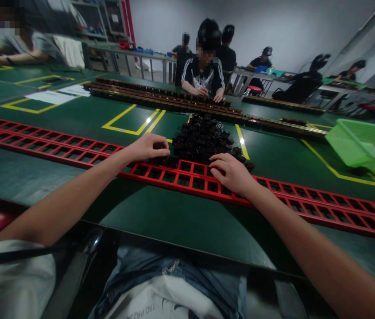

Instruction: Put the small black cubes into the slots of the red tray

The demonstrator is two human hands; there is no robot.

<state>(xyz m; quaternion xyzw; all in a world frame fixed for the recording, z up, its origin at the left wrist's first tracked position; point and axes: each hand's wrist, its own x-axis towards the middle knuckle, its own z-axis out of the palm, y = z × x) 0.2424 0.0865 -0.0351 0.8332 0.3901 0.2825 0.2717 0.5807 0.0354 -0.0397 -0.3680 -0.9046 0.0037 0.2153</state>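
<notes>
A long red slotted frame [160, 175] with two rows of openings lies across the green table in front of me. My left hand [150, 147] is over its far edge, thumb and fingers curled together in a pinch; whatever is between the tips is too dark and small to make out. Some black pieces [165, 160] sit at the frame just under those fingertips. Over the frame further right, my right hand [229, 172] has loosely bent fingers apart, with nothing visible in them. Its fingertips are near the front of a heap of small black parts [203, 135] behind the frame.
A green plastic basket [366, 144] stands at the right. Long dark brown strips [160, 97] stretch across the table beyond the heap, where a co-worker [203, 75] sits. White papers [57, 94] and yellow tape outlines mark the left side. Another person [31, 48] sits at far left.
</notes>
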